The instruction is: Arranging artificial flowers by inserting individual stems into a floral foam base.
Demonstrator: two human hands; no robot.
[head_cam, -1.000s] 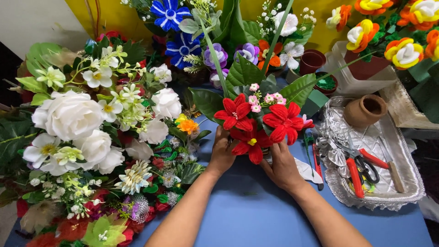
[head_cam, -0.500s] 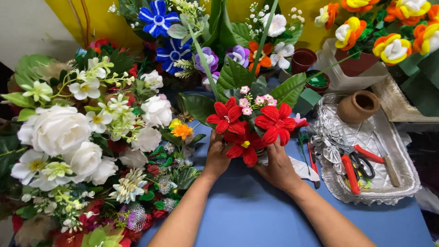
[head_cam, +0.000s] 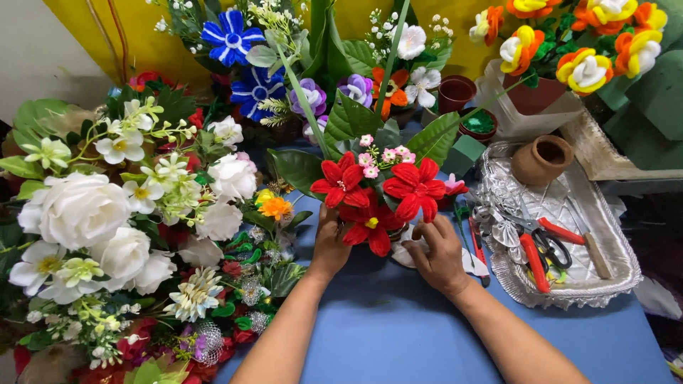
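White roses (head_cam: 78, 213) filled frame's left. At centre, left hand (head_cam: 329, 245) & right hand (head_cam: 437, 254) cupped the red flower arrangement (head_cam: 373, 195) from both sides on blue desk (head_cam: 384, 334); hands apart, grip unclear. Foil tray (head_cam: 612, 267) w/ red cutters (head_cam: 537, 245) sat right.

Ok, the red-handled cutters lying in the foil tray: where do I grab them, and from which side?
Grip the red-handled cutters by the two handles, coming from above with the right hand, the nearer one. The handles spread towards the near end of the foil tray and lie flat and uncovered, while the blade end points towards the far side near the small clay pot.
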